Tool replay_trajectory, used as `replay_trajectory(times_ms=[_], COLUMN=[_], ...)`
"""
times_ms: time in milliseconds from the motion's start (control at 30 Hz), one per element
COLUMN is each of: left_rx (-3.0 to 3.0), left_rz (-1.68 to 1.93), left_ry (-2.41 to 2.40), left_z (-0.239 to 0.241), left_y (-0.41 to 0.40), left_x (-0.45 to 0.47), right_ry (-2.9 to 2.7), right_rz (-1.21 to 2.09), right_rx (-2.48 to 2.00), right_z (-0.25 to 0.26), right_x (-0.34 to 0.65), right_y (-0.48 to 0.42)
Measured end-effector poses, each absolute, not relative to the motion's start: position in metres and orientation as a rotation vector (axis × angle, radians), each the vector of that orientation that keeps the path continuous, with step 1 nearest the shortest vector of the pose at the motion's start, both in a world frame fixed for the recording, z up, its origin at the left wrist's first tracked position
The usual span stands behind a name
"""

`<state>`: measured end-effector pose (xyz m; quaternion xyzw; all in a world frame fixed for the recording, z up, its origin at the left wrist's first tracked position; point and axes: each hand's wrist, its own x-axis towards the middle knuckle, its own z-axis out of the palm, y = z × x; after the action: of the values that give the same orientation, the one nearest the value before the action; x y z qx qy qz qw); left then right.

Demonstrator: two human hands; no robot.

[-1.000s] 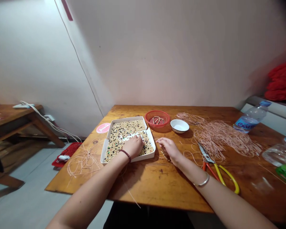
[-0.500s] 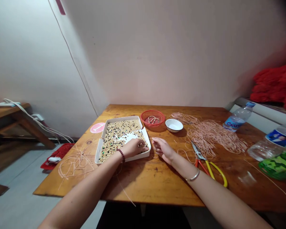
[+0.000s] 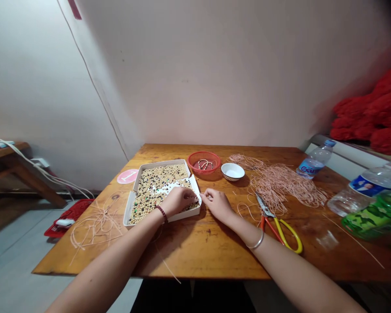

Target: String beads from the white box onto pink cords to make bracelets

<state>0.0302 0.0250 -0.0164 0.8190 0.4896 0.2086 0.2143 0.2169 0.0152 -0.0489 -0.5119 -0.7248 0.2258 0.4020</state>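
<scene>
A shallow white box [image 3: 195, 211] holds a mass of small beads [image 3: 153, 191], mostly tan, with black and a few green ones among them. My left hand [image 3: 178, 201] is closed in a pinch over the box's near right corner; whatever lies between its fingertips is too small to make out. Just outside the right wall, my right hand [image 3: 217, 204] pinches a thin pale cord near its fingertips. The two hands are close together but apart. A loose cord end [image 3: 167, 264] hangs over the table's front edge below my left forearm.
Behind the box stand a red basket [image 3: 219, 164] with beaded strings and a white bowl [image 3: 233, 174]. To the right lie pink cords [image 3: 286, 184], scissors [image 3: 282, 228] and several plastic bottles [image 3: 314, 163]. Tangled cord [image 3: 97, 228] and a round numbered tag [image 3: 127, 176] are at left.
My right hand has turned palm-down and its fingers have closed near the box wall. My left hand stays over the box corner. The whole view has shifted slightly.
</scene>
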Motion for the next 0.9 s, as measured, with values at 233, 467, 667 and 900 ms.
replay_trajectory(times_ms=[233,467,667,900], left_rx=[2.3,2.302,2.347,2.342], left_rz=[0.568,0.589,0.572,0.545], left_ry=[1.372,1.366,1.379,1.384], left_z=[-0.0164,-0.0167,-0.0132,-0.0092], left_y=[0.0251,0.0241,0.0212,0.0187], left_x=[0.0307,0.0312,0.0322,0.0331], right_ry=[-1.88,-1.878,-1.859,-1.882], right_rz=[0.521,0.504,0.527,0.551], right_rx=[-1.28,-1.295,-1.304,-1.28], right_z=[-0.0483,-0.0489,-0.0478,-0.0449], right_x=[0.2167,0.2163,0.2172,0.217], right_y=[0.0137,0.0134,0.0136,0.0119])
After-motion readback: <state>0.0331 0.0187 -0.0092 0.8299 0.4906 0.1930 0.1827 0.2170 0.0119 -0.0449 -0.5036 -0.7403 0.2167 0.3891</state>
